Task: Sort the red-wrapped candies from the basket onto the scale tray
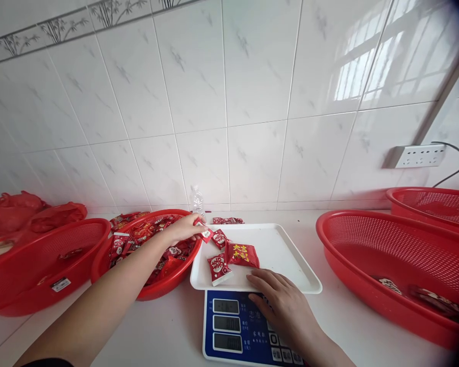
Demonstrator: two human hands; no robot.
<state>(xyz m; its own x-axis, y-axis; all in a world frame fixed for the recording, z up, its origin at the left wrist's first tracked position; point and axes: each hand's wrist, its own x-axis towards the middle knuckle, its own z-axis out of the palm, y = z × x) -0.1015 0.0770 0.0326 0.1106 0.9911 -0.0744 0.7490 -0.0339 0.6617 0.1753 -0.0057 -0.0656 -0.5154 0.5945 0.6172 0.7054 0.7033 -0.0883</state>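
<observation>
My left hand reaches over the rim of a red basket full of red snack packets and pinches a small red packet at the left edge of a white tray. On the tray lie a larger red packet and two small red packets. The tray sits on a blue-faced scale. My right hand rests flat, fingers spread, on the tray's front edge and the scale.
Another red basket stands at the far left with red bags behind it. Two more red baskets are on the right. A small water bottle stands against the tiled wall, and a power strip hangs there.
</observation>
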